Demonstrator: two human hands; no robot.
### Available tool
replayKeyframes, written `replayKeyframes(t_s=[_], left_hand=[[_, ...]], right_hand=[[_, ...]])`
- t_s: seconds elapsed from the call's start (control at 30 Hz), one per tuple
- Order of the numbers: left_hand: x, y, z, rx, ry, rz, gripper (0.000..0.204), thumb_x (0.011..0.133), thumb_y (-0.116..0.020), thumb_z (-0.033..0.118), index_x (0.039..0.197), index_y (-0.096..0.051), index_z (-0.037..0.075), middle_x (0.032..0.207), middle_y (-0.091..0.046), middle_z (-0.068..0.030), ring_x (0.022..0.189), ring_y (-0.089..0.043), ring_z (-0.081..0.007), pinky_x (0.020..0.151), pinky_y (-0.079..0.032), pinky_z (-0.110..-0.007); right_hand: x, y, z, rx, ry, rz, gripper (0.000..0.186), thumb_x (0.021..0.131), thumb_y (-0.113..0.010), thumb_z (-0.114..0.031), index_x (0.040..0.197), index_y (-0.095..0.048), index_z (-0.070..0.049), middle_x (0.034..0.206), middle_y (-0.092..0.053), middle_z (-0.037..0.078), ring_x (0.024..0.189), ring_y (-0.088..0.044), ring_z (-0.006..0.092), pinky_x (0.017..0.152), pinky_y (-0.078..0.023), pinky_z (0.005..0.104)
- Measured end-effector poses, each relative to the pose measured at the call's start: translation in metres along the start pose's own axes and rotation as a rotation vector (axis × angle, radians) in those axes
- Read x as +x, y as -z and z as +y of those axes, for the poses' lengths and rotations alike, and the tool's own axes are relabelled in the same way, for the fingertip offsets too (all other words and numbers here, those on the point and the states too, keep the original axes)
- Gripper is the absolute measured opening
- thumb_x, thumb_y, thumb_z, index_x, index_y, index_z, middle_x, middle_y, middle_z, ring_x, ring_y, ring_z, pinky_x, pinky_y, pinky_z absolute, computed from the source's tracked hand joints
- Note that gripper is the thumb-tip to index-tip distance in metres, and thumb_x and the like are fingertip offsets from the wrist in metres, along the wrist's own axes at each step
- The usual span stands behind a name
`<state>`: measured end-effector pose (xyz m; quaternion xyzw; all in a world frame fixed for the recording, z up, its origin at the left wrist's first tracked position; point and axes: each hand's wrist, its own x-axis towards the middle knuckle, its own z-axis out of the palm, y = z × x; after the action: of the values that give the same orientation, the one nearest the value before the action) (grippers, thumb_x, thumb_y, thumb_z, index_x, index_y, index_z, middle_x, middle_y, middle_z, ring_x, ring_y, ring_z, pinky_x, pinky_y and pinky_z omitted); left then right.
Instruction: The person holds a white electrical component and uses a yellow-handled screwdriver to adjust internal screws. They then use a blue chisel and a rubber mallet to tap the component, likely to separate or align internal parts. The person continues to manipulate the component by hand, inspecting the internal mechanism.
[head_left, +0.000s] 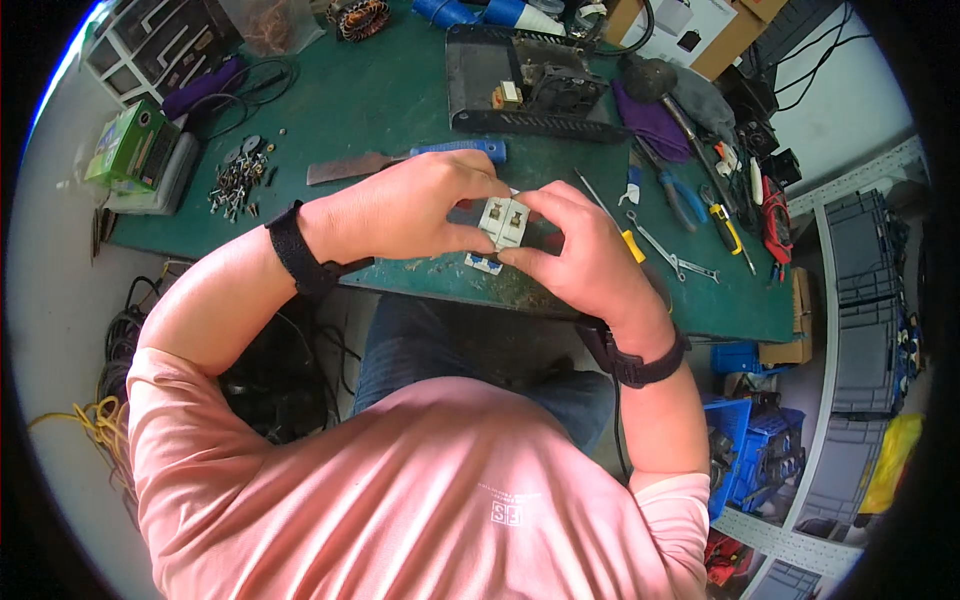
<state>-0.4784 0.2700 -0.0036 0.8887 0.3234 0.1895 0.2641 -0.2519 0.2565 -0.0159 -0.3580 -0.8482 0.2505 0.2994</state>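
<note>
Between the fingertips of both hands is a small white electrical part point(505, 222), with two side-by-side halves that each show a brass-coloured contact. My left hand point(425, 205) pinches its left side with thumb and fingers. From the right, my right hand point(580, 240) grips the opposite edge the same way. A small blue-and-white piece point(483, 263) lies just below the part, at the table's near edge. Behind my left hand lies a flat file or scraper point(345, 168) with a blue handle point(480, 150). Whether the part's halves are separate pieces I cannot tell.
Loose screws point(243, 178) are heaped at left on the green table point(390, 100), near a green box point(133, 145). An opened black metal casing point(530, 85) stands at the back. Wrenches point(655, 245), pliers point(680, 200), a yellow-handled screwdriver point(725, 228) and a hammer point(690, 125) lie right.
</note>
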Motion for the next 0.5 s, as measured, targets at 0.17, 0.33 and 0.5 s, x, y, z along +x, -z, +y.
replayKeyframes(t_s=[0.17,0.33,0.5], left_hand=[[-0.005,0.000,0.004,-0.039,0.015,-0.014,0.048,0.079,-0.073,0.011,0.122,-0.058,-0.003,0.108,-0.059,-0.0173,0.096,-0.061,-0.0327,0.086,-0.051,-0.039],[-0.010,0.000,0.005,-0.031,-0.005,-0.017,0.052,0.079,-0.072,0.011,0.127,-0.055,-0.001,0.111,-0.058,-0.0179,0.098,-0.060,-0.0340,0.087,-0.050,-0.040],[-0.010,-0.001,0.004,0.081,-0.057,0.004,0.056,0.077,-0.073,0.012,0.128,-0.054,-0.001,0.114,-0.058,-0.0191,0.104,-0.059,-0.0372,0.089,-0.049,-0.043]], right_hand=[[-0.003,-0.003,-0.004,-0.030,-0.033,0.001,0.043,0.073,-0.079,-0.019,0.108,-0.063,0.001,0.098,-0.062,0.017,0.090,-0.062,0.0370,0.078,-0.051,0.0408],[-0.005,-0.005,-0.004,-0.028,-0.024,0.012,0.045,0.073,-0.079,-0.019,0.109,-0.062,0.002,0.099,-0.062,0.017,0.091,-0.062,0.0369,0.079,-0.051,0.0408],[-0.005,-0.005,-0.004,-0.041,-0.030,0.012,0.046,0.072,-0.080,-0.020,0.109,-0.062,0.001,0.099,-0.062,0.017,0.090,-0.062,0.0371,0.078,-0.051,0.0411]])
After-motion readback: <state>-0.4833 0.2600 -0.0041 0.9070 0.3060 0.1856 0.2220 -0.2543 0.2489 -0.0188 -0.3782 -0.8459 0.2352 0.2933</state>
